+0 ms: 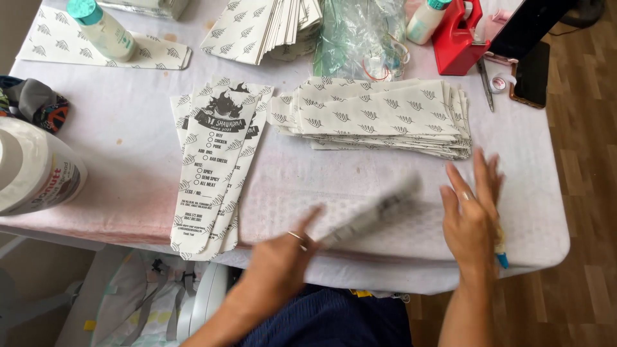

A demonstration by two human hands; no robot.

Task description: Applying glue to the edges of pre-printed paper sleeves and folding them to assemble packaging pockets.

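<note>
left hand (283, 254) is pinching a blurry white printed paper sleeve (373, 215) over the white tablecloth (128, 141), right hand (471, 215) flat and open beside it with a small blue-tipped glue tube (500, 252) tucked under the palm. I'd press the seam evenly

Two bare hands: left hand (279, 257), right hand (472, 215). Three white plastic bottles with teal caps: upper left (103, 29), top centre-right (427, 19), lower right (500, 252). One red tape dispenser (456, 38). One black phone (532, 74). One large white jar (35, 170), left edge.
</note>
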